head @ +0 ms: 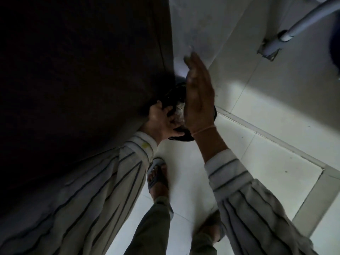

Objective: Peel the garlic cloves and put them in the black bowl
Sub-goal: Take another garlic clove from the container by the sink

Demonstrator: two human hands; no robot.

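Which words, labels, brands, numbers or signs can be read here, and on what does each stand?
None can be read.
The black bowl, which the left hand holds under the right hand, shows no label.
The striped sleeves, floor tiles and grey pipe bear no writing.
The dark panel at the left is too dim to judge.

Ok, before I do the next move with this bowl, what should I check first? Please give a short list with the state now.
1. Left hand grips the black bowl at its rim: ok.
2. Right hand free, fingers straight, holding nothing: ok.
3. Bowl held level: cannot tell, the right hand hides most of it.
4. What lies inside the bowl: cannot tell; only pale stuff shows, blurred.
5. Light to see into the bowl: not ok, dim.
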